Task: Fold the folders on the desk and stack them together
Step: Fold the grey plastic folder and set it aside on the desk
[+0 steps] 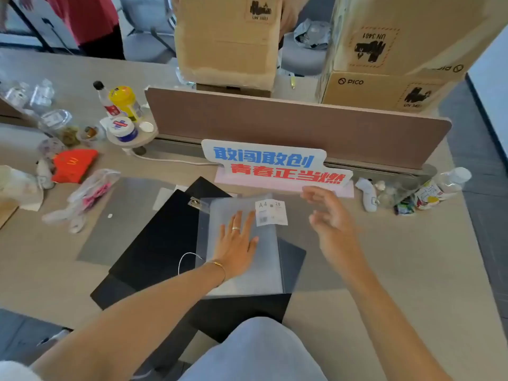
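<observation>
A frosted translucent folder (pixel 264 259) with a white A4 label lies closed on top of black folders (pixel 154 243) in the middle of the desk. My left hand (pixel 237 243) rests flat on it, palm down, fingers spread. My right hand (pixel 330 215) hovers open just right of the folder, above the desk, holding nothing. Another clear folder (pixel 121 221) lies flat to the left, partly under the black ones. A metal clip (pixel 195 201) shows at the black folder's top edge.
A blue and red slogan sign (pixel 275 166) stands behind the folders, before a brown divider (pixel 302 125). Bottles and jars (pixel 123 114), a red bag (pixel 72 163) and plastic bags sit left. A water bottle (pixel 439 188) lies right. Cardboard boxes (pixel 384 50) stand behind.
</observation>
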`<action>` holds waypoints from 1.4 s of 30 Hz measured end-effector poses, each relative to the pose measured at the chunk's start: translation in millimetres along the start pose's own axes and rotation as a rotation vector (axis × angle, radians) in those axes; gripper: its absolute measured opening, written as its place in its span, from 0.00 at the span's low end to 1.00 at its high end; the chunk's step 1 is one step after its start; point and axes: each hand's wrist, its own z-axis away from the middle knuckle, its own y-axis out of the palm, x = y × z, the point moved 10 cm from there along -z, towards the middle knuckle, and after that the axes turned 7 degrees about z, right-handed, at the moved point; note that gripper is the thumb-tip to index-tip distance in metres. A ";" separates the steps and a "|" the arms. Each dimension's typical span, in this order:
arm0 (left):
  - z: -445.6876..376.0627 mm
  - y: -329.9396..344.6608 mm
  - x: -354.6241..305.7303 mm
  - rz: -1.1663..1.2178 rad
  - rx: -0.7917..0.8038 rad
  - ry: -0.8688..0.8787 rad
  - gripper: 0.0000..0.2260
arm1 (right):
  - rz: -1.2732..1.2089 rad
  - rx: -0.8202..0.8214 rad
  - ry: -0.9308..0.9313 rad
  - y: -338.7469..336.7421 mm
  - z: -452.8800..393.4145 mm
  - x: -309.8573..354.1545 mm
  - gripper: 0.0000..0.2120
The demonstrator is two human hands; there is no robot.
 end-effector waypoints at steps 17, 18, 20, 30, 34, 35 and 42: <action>-29.1 58.4 57.3 0.227 0.108 -0.598 0.39 | 0.266 0.121 0.661 68.7 -43.2 -232.5 0.27; -30.0 63.1 57.3 0.256 0.127 -0.610 0.39 | 0.308 0.129 0.682 69.2 -40.7 -238.9 0.28; -33.6 68.9 55.0 0.294 0.156 -0.609 0.38 | 0.388 0.173 0.709 71.7 -35.0 -249.2 0.30; -41.9 89.3 23.7 0.461 0.282 -0.556 0.43 | 0.325 0.305 0.791 90.8 -34.1 -261.6 0.28; -45.9 107.1 -12.7 0.595 0.315 -0.462 0.48 | 0.164 0.256 0.812 90.8 -35.3 -257.4 0.27; -46.2 108.7 -20.6 0.621 0.310 -0.442 0.49 | 0.113 0.234 0.822 88.1 -34.7 -256.3 0.26; -48.7 91.5 -50.7 0.588 0.167 -0.286 0.46 | -0.246 0.131 1.010 72.4 -9.0 -253.5 0.26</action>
